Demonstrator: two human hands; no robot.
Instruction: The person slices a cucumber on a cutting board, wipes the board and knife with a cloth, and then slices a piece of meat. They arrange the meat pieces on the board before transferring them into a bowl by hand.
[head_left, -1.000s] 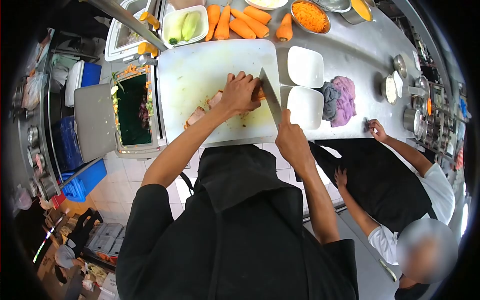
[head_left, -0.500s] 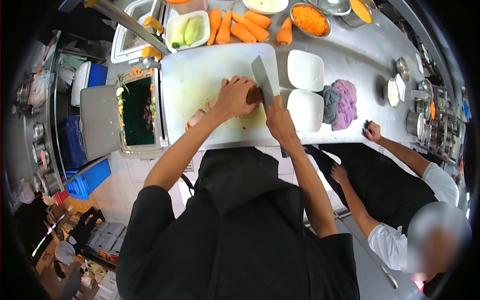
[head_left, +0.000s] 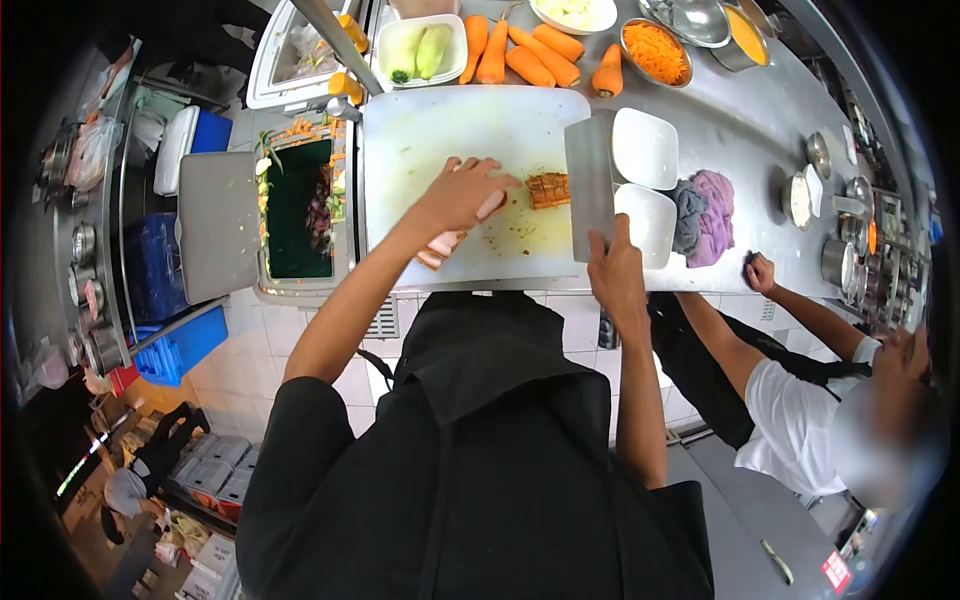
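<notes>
My right hand [head_left: 618, 275] grips a cleaver [head_left: 590, 185], its broad blade over the cutting board's [head_left: 410, 130] right edge. Just left of the blade lies a browned piece of roast meat [head_left: 548, 190]. My left hand [head_left: 462, 195] is curled over a pale piece of meat with a brown edge [head_left: 490, 206], seemingly holding it; the palm hides part of it. More pale, brown-edged meat [head_left: 440, 248] lies beside my left wrist, partly covered by it. Brown crumbs dot the board between the pieces.
Two white dishes [head_left: 645, 150] stand right of the board, then grey and purple cloths [head_left: 712, 215]. Carrots [head_left: 530, 65], a tub of peeled vegetables [head_left: 425, 50] and shredded carrot [head_left: 656, 55] line the back. A scrap bin [head_left: 300, 215] stands left. A co-worker [head_left: 800, 420] is at right.
My left hand has let go of the browned piece and shifted left to the pale meat. The cleaver has moved right, away from the browned piece, its blade now broadside. The co-worker has leaned closer to the counter.
</notes>
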